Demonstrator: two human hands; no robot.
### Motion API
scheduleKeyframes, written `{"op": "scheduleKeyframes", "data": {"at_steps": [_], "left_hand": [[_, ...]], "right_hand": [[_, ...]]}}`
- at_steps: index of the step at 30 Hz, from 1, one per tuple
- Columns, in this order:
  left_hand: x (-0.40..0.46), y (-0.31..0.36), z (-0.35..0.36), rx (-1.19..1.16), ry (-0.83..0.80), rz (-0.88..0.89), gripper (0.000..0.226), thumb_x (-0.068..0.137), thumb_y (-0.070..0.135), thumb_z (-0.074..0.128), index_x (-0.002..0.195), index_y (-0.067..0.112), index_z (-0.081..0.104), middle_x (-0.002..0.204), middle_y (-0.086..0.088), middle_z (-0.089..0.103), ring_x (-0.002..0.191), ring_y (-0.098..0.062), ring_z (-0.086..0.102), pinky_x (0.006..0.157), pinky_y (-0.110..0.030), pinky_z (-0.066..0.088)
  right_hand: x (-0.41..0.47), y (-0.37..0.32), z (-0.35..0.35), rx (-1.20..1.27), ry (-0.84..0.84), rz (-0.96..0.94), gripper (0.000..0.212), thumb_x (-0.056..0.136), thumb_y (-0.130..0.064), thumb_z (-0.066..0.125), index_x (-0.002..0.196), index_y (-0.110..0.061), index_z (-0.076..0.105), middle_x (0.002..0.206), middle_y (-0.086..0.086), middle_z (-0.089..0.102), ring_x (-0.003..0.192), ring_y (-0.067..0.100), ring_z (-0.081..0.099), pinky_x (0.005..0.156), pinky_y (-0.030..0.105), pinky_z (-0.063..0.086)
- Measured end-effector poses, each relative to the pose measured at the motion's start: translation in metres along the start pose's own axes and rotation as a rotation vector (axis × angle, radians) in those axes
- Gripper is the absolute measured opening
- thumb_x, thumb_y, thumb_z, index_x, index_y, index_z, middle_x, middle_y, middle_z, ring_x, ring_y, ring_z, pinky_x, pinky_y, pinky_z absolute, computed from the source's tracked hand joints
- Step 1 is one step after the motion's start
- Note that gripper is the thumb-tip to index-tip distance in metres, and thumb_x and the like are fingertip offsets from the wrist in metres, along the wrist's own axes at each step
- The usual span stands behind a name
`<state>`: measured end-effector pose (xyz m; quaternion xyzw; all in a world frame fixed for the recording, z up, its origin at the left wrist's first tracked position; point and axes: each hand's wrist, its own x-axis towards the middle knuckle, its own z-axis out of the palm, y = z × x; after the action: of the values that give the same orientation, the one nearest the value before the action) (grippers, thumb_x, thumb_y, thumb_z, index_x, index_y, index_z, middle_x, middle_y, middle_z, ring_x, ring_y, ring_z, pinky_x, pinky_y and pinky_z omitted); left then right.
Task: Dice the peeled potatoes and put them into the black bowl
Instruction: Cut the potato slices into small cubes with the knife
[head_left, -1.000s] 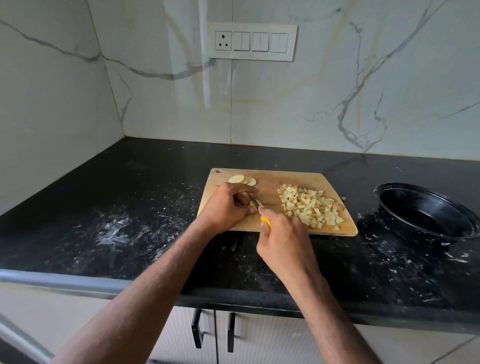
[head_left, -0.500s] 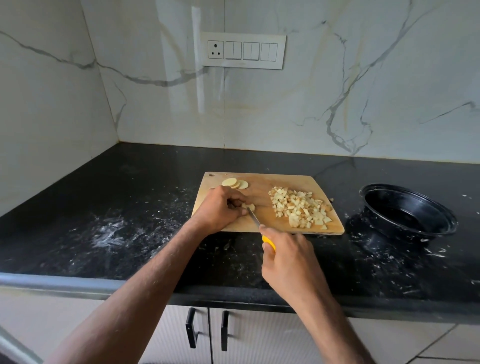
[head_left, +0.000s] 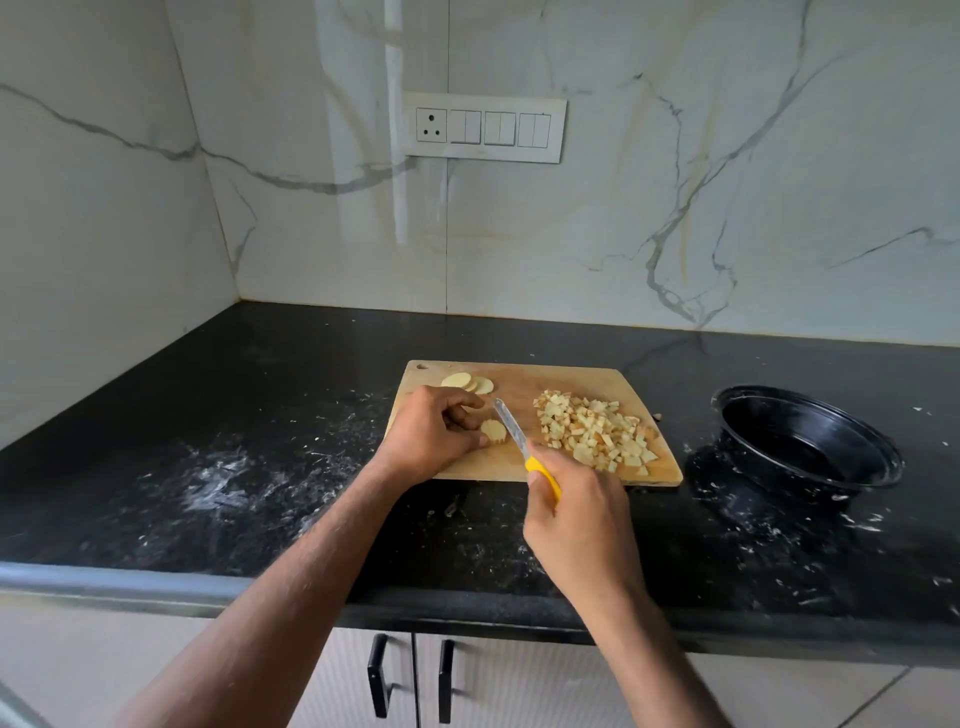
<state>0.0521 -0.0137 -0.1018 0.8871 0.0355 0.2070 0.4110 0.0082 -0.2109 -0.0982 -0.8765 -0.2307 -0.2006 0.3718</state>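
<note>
The left hand (head_left: 434, 434) curls its fingers over a potato slice (head_left: 493, 431) on the cutting board (head_left: 524, 462), pinning it near the board's left edge. The right hand (head_left: 576, 519) grips the knife (head_left: 511, 430) by its yellow handle — blade just beside the slice. Diced potato (head_left: 595, 431) is heaped toward the board's right edge; more slices (head_left: 467, 383) sit at its far left corner. The black bowl (head_left: 810, 441) stands on the counter (head_left: 208, 441) — apart, toward its right edge.

Between the cutting board (head_left: 561, 387) and the black bowl (head_left: 810, 441) lay a strip of bare worktop (head_left: 691, 405), wide enough for a hand. The pile of diced potato (head_left: 595, 431) crowded the board's right half. Behind the board, worktop stretched open to the wall.
</note>
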Motion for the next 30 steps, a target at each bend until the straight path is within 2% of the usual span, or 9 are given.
{"op": "scheduleKeyframes", "data": {"at_steps": [2,4,11,15,18,21,23,27,30], "left_hand": [[-0.001,0.000,0.000,-0.019,0.015,-0.011,0.047,0.071,0.007,0.090,0.115,0.012,0.074,0.080,0.007,0.073,0.070,0.007,0.065,0.071,-0.005,0.048],[-0.001,0.001,0.000,-0.038,0.026,-0.025,0.045,0.070,0.007,0.090,0.111,0.012,0.074,0.078,0.007,0.074,0.070,0.007,0.066,0.072,-0.006,0.048],[0.002,-0.001,0.000,-0.036,0.054,-0.040,0.030,0.065,0.003,0.091,0.084,0.013,0.070,0.071,0.006,0.074,0.067,-0.001,0.070,0.067,-0.014,0.053],[0.003,-0.001,0.001,-0.031,0.054,-0.044,0.030,0.065,0.006,0.092,0.084,0.012,0.070,0.072,0.006,0.074,0.069,-0.002,0.070,0.070,-0.016,0.055],[0.003,-0.002,0.001,-0.030,0.057,-0.042,0.029,0.065,0.007,0.092,0.083,0.013,0.070,0.071,0.006,0.074,0.069,-0.002,0.071,0.071,-0.017,0.056],[0.002,-0.002,0.001,-0.025,0.060,-0.034,0.028,0.065,0.006,0.092,0.081,0.014,0.070,0.068,0.007,0.074,0.067,-0.001,0.070,0.071,-0.016,0.055],[0.002,-0.002,0.002,-0.021,0.060,-0.029,0.027,0.066,0.006,0.091,0.080,0.014,0.070,0.067,0.008,0.073,0.065,0.000,0.069,0.069,-0.014,0.053],[0.003,-0.004,0.002,-0.016,0.056,-0.021,0.025,0.067,0.007,0.091,0.080,0.016,0.071,0.066,0.007,0.073,0.066,-0.003,0.069,0.067,-0.014,0.052],[0.004,-0.005,0.002,-0.008,0.031,0.003,0.023,0.071,0.003,0.087,0.085,0.016,0.074,0.065,0.008,0.070,0.064,0.005,0.064,0.065,-0.007,0.045]], "right_hand": [[0.011,-0.005,0.009,-0.014,-0.025,-0.008,0.036,0.097,-0.015,0.057,0.132,-0.018,0.065,0.104,0.003,0.076,0.088,0.023,0.068,0.082,0.042,0.058],[0.018,-0.008,0.014,-0.030,-0.048,-0.013,0.037,0.098,-0.015,0.055,0.134,-0.017,0.063,0.105,0.005,0.076,0.091,0.026,0.067,0.083,0.041,0.057],[0.018,-0.003,0.021,-0.062,-0.103,-0.024,0.039,0.099,-0.018,0.053,0.137,-0.021,0.060,0.092,0.006,0.074,0.081,0.022,0.062,0.078,0.038,0.055],[0.019,-0.001,0.021,-0.083,-0.157,-0.002,0.041,0.101,-0.021,0.050,0.142,-0.023,0.055,0.102,0.006,0.072,0.085,0.015,0.053,0.082,0.029,0.050],[0.019,0.000,0.022,-0.100,-0.195,0.023,0.043,0.102,-0.024,0.048,0.145,-0.027,0.052,0.110,0.004,0.069,0.091,0.013,0.046,0.085,0.027,0.047],[0.018,0.003,0.026,-0.123,-0.222,0.030,0.044,0.102,-0.027,0.048,0.146,-0.031,0.049,0.113,0.002,0.066,0.090,0.011,0.041,0.076,0.019,0.039],[0.018,0.004,0.027,-0.138,-0.230,0.019,0.044,0.103,-0.028,0.047,0.147,-0.031,0.047,0.112,0.002,0.065,0.089,0.011,0.041,0.072,0.019,0.035],[0.013,0.002,0.023,-0.142,-0.252,0.006,0.045,0.103,-0.027,0.047,0.148,-0.029,0.045,0.113,0.004,0.062,0.088,0.011,0.041,0.072,0.020,0.037],[0.004,0.001,0.016,-0.127,-0.280,0.014,0.046,0.103,-0.027,0.048,0.149,-0.031,0.042,0.113,0.004,0.060,0.093,0.012,0.043,0.075,0.021,0.041]]}}
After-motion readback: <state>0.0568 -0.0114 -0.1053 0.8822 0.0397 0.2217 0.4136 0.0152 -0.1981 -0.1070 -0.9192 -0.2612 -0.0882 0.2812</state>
